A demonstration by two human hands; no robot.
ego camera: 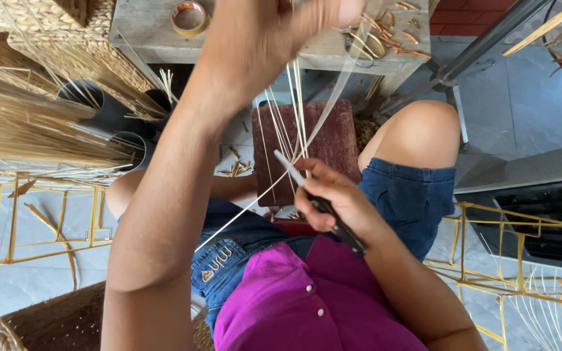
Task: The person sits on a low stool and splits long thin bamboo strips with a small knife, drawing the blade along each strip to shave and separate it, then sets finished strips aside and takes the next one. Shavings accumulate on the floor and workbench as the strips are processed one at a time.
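Left hand [274, 32] lifts pale strips [294, 110]; right hand [333, 198] apparently grips knife [320, 205].

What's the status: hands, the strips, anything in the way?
Left hand raised, pinching the pale strips taut. Right hand grips a dark-handled knife, blade against a strip. Strips run down over the reddish block. Nothing between the hands.

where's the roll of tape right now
In the head view the roll of tape lies at upper left on the grey wooden bench, left of the raised left hand and above the bundles of straw.
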